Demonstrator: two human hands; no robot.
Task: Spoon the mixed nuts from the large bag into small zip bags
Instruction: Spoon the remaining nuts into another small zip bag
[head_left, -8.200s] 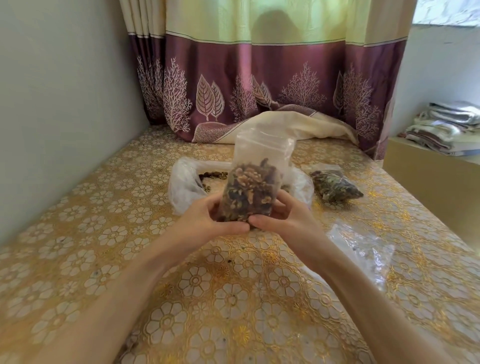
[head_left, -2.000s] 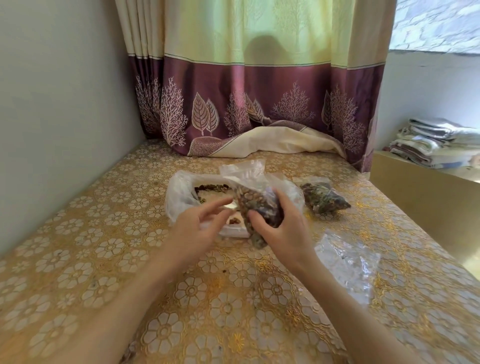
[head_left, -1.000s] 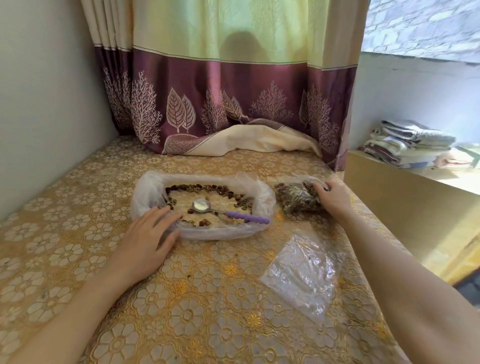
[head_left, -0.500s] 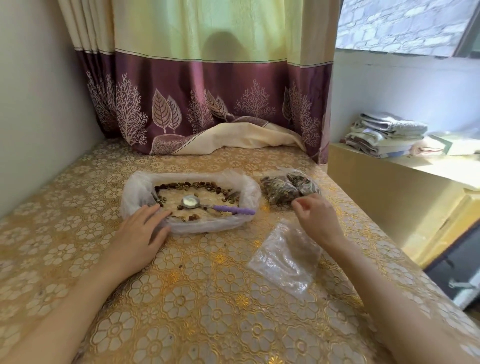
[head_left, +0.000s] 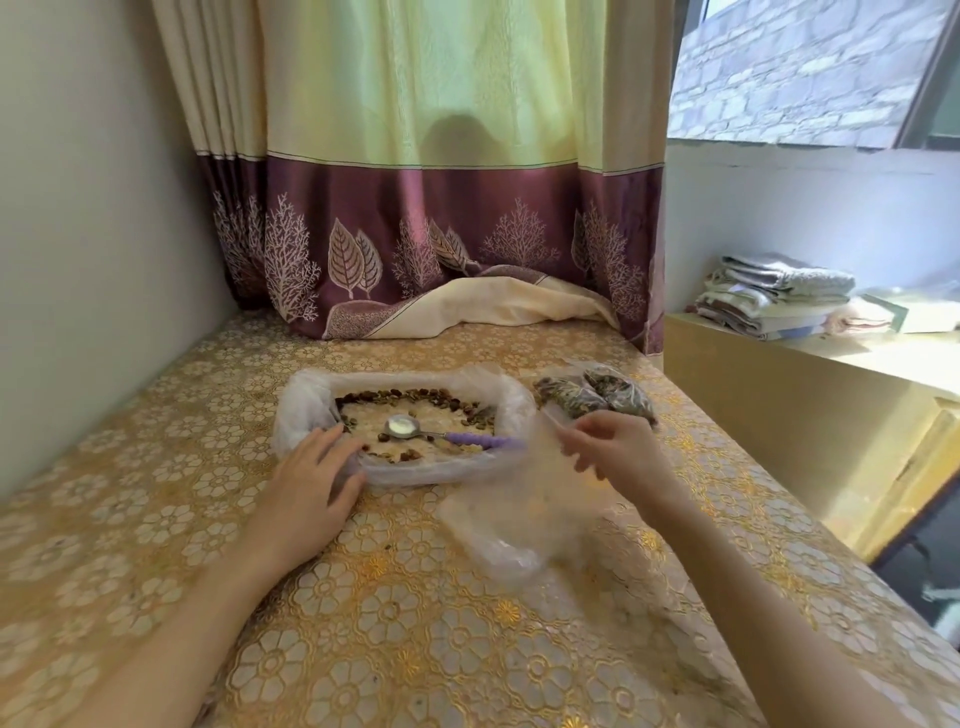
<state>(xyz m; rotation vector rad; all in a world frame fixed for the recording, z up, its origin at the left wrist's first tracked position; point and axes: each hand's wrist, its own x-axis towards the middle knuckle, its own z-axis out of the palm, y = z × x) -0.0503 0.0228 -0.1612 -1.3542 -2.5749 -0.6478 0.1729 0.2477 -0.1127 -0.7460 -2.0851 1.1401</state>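
My left hand (head_left: 306, 488) lies flat, fingers straight, on the near rim of the crinkly clear large bag (head_left: 311, 400) of nuts. My right hand (head_left: 613, 447) pinches a limp empty clear zip bag (head_left: 519, 519). Purple-handled metal spoon (head_left: 441, 434) between hands; filled small bags (head_left: 592, 392) beyond the right hand.

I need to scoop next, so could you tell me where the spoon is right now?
In the head view, the spoon lies inside the open large bag, bowl toward the left hand, purple handle pointing toward the right hand.
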